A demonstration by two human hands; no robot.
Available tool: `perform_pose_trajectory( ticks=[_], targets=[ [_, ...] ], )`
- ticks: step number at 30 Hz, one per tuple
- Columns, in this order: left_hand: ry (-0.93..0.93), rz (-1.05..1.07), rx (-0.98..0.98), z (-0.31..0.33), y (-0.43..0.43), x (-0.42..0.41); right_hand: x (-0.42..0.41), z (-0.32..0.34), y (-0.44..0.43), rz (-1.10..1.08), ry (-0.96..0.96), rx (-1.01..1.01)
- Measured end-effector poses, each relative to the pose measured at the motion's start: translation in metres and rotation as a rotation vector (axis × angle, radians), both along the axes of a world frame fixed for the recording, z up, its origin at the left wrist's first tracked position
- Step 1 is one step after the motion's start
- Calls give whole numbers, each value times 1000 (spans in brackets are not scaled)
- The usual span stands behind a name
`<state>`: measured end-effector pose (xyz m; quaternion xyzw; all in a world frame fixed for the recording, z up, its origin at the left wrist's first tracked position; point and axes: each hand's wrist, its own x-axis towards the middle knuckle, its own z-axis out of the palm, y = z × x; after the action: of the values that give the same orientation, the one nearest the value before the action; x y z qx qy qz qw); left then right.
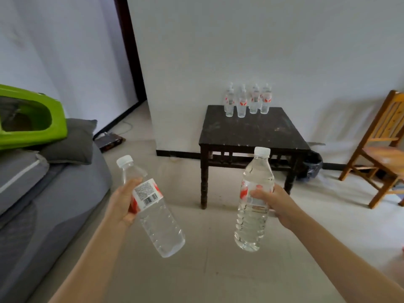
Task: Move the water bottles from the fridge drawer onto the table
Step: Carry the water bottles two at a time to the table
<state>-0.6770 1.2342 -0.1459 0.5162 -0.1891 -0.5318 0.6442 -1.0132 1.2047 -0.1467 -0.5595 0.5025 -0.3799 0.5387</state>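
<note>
The left hand (pixel 122 204) is wrapped around a clear water bottle (pixel 153 206), with the fingers curled behind the red-and-white label and the thumb lying across the top of it. This bottle tilts, its white cap toward the upper left and its base toward the lower right, and the barcode on the label faces the camera. The right hand (pixel 275 202) grips a second water bottle (pixel 253 202) at the label band, fingers closed around the middle; this one stands almost upright with its white cap on top. Both bottles are full of clear water and are held in the air above the pale tiled floor (pixel 218 270), well short of the table.

A small dark wooden table (pixel 251 132) stands against the white wall (pixel 262 40) ahead. A group of bottles (pixel 247 101) with red labels stands upright along the table's far edge, next to the wall, in two close rows; the near part of the tabletop is bare and scuffed. A wooden chair (pixel 380 149) sits to the right of the table, and a dark bag (pixel 312 165) lies on the floor beside the table's right legs. At the left edge is a grey sofa (pixel 43 204) with a grey cushion (pixel 72 143) and a green plastic object (pixel 28 119) on it.
</note>
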Motion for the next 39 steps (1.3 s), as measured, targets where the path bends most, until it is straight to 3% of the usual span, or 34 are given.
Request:
perform_pose_trajectory(
  ticks=[10, 18, 30, 39],
  targets=[
    [-81, 255, -113, 32, -112, 65, 90, 22, -178, 186, -39, -64],
    [-48, 453, -2, 1, -179, 137, 176, -1, -282, 280, -4, -10],
    [-54, 254, 1, -18, -398, 299, 333, -5, -444, 154, 32, 27],
    [-60, -42, 106, -48, -571, 283, 326, -19, -540, -107, 93, 43]
  ],
)
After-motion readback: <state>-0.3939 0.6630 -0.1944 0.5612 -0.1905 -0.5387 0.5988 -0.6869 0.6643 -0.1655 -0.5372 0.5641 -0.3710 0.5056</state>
